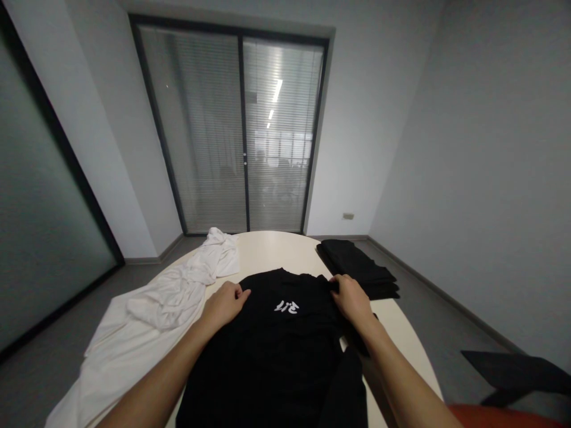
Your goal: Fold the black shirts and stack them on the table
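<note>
A black shirt [272, 356] with white lettering on its upper front lies spread over the table, its neck end pointing away from me. At its left shoulder, my left hand [227, 302] is closed, thumb and fingers pinching the edge of the cloth. My right hand [351, 297] grips the opposite shoulder with curled fingers. Part of a black sleeve hangs along the shirt's right side, below my right forearm. The shirt's lower end runs out of view at the bottom.
Crumpled white cloth [156, 309] covers the left side of the rounded, cream-coloured table [272, 246]. A stack of folded black garments [357, 267] sits at the far right edge. Past the table stand glass panels with blinds [276, 148]. A red and black chair [499, 410] is at lower right.
</note>
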A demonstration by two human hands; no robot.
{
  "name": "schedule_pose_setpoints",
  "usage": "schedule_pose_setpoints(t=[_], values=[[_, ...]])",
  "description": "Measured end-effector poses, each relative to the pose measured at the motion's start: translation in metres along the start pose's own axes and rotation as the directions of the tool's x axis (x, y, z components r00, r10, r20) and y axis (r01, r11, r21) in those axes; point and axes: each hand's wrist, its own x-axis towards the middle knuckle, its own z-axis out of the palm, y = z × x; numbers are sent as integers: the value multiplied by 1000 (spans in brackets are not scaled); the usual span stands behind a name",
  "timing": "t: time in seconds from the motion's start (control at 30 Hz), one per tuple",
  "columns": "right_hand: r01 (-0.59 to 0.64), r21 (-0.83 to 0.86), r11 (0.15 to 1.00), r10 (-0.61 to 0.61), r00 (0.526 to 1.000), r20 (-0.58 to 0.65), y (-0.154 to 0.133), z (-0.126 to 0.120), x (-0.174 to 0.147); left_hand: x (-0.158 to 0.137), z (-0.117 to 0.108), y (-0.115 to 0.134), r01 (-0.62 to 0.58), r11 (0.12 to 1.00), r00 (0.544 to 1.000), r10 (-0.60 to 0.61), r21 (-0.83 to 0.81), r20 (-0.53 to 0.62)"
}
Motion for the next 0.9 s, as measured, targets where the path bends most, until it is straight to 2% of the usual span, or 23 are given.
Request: schedule_pose_setpoints(t=[0.07,0.13,0.27,0.37,0.5,0.6,0.67,0.77,0.83,0.9], values=[[30,-11,999,-31,998,-59,-3,-5,-2,1,1,0,-19,999,999,18,-41,-31],[-7,-6,1000,6,997,-82,-4,-9,-3,2,4,-2,-55,995,996,49,-78,-70],[-172,-43,984,173,985,24,3,-8,-3,5,12,-6,-104,989,991,95,-102,-92],[-143,-99,985,152,984,93,9,-5,-2,7,16,-7,-124,983,991,118,-134,-57],[-97,-86,992,105,990,95,11,-6,-2,9,15,-6,-145,972,989,143,-183,-24],[-102,-92,991,111,988,104,8,-7,-2,10,14,-6,-147,967,989,142,-206,-40],[-125,-97,987,137,983,122,7,-7,-2,12,14,-6,-174,957,982,152,-232,-110],[-149,-61,987,156,981,119,7,-5,-1,14,11,-6,-239,925,943,149,-295,-299],[-117,8,993,115,989,97,10,-3,2,16,7,-6,-230,912,912,79,-341,-403],[-22,87,996,16,998,66,12,-1,5,18,1,-7,-182,904,889,-16,-387,-457]])
